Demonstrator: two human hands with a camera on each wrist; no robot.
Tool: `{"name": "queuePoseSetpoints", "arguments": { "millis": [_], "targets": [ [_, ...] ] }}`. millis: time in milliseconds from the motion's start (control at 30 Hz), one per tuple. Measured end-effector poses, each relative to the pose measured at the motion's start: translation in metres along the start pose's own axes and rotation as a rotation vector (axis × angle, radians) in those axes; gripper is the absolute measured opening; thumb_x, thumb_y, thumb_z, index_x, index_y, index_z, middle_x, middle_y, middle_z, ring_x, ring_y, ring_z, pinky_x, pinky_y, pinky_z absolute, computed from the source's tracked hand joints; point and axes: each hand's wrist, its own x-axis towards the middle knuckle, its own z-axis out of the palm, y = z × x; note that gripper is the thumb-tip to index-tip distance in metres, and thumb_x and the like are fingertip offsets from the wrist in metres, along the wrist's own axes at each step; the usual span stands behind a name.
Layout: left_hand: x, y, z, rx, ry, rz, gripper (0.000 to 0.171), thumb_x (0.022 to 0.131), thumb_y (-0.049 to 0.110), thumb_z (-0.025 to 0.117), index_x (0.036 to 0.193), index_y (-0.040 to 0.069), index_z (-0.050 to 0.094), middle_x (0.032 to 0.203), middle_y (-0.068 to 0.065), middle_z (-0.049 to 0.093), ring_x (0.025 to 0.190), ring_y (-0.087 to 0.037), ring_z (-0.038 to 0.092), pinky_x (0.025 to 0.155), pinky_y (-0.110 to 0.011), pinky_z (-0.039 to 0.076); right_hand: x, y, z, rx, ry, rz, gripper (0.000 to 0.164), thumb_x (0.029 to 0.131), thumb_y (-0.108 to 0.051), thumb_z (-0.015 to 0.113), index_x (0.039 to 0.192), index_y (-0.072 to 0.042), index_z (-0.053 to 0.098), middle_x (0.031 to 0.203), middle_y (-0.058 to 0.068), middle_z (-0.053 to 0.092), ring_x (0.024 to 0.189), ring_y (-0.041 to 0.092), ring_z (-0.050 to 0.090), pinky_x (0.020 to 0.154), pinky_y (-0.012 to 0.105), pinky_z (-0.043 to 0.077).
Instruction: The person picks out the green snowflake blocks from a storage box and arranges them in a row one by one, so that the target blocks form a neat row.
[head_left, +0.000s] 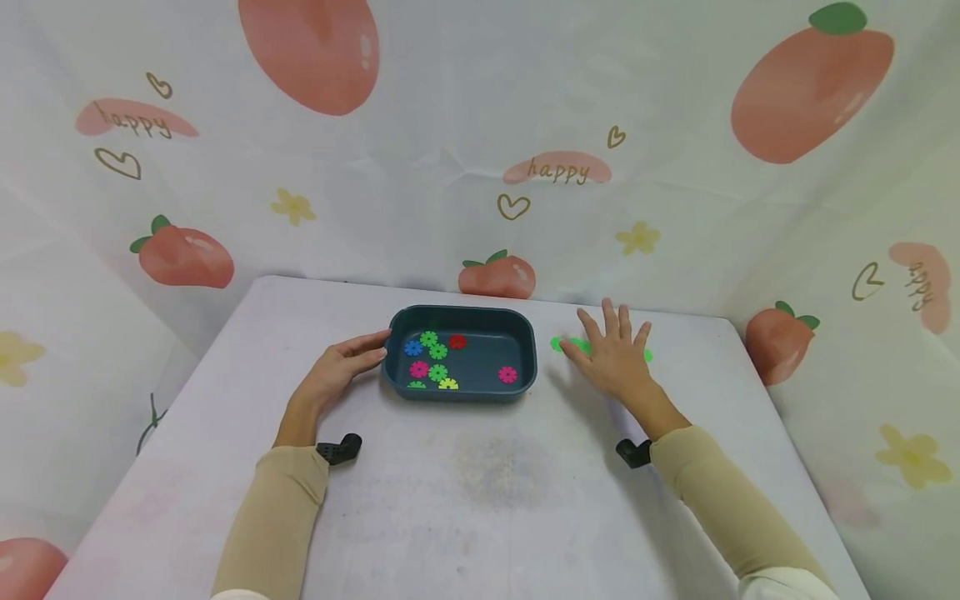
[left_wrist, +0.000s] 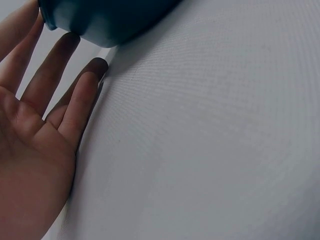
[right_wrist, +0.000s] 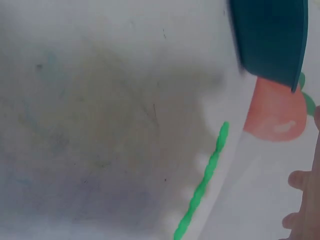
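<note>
A dark teal rectangular bin stands on the table with several notched plastic discs inside: green, pink, blue, red and yellow. My left hand is at the bin's left end, its fingertips touching the rim and outer wall; the fingers look extended in the left wrist view. To the right of the bin, my right hand spreads its fingers above a bumpy green strip lying on the table. In the head view that hand hides the strip's middle.
The white table ends at the back against a hanging cloth printed with peaches, hearts and flowers. The cloth also runs along the left and right sides. Black camera mounts sit at both wrists.
</note>
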Motion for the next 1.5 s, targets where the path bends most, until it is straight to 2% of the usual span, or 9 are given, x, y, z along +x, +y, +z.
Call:
{"name": "queuePoseSetpoints", "arguments": {
  "millis": [533, 767, 1033, 1167, 1500],
  "targets": [
    [-0.002, 0.001, 0.001, 0.002, 0.0, 0.01, 0.066, 0.094, 0.044, 0.072, 0.151, 0.02, 0.051, 0.163, -0.004, 0.043, 0.154, -0.026, 0.033, 0.129, -0.051, 0.024, -0.004, -0.029, 0.007, -0.019, 0.022, -0.097, 0.077, 0.1, -0.067, 0.04, 0.163, -0.024, 0.026, 0.173, 0.018, 0.003, 0.158, 0.048, 0.0, 0.119, 0.078, -0.006],
    [-0.002, 0.0, 0.002, 0.003, -0.001, 0.006, 0.065, 0.093, 0.045, 0.073, 0.15, 0.022, 0.052, 0.162, -0.003, 0.044, 0.153, -0.024, 0.034, 0.129, -0.05, 0.025, -0.005, -0.041, 0.009, -0.008, 0.033, -0.13, 0.076, 0.101, -0.066, 0.041, 0.163, -0.023, 0.026, 0.172, 0.019, 0.004, 0.158, 0.049, 0.002, 0.12, 0.078, -0.004],
    [-0.002, 0.002, 0.0, 0.013, 0.014, 0.006, 0.066, 0.092, 0.047, 0.073, 0.15, 0.022, 0.053, 0.162, -0.002, 0.045, 0.154, -0.025, 0.034, 0.129, -0.051, 0.024, -0.001, -0.055, 0.014, 0.038, 0.054, -0.185, 0.074, 0.102, -0.061, 0.044, 0.163, -0.023, 0.024, 0.172, 0.018, 0.006, 0.159, 0.044, 0.002, 0.121, 0.077, 0.001],
    [-0.002, 0.001, -0.001, 0.012, 0.015, 0.009, 0.067, 0.092, 0.048, 0.073, 0.149, 0.022, 0.053, 0.161, -0.002, 0.045, 0.154, -0.024, 0.034, 0.129, -0.05, 0.024, 0.001, -0.063, 0.017, 0.034, 0.053, -0.206, 0.074, 0.103, -0.061, 0.043, 0.164, -0.024, 0.022, 0.173, 0.016, 0.006, 0.16, 0.041, 0.0, 0.123, 0.074, -0.001],
    [-0.001, -0.001, 0.0, 0.013, 0.012, 0.007, 0.07, 0.09, 0.05, 0.074, 0.15, 0.022, 0.053, 0.161, -0.002, 0.045, 0.153, -0.024, 0.036, 0.129, -0.051, 0.024, 0.004, -0.08, 0.021, -0.002, 0.085, -0.279, 0.075, 0.102, -0.062, 0.044, 0.163, -0.021, 0.026, 0.172, 0.015, 0.01, 0.16, 0.04, 0.006, 0.125, 0.071, 0.004]
  ]
}}
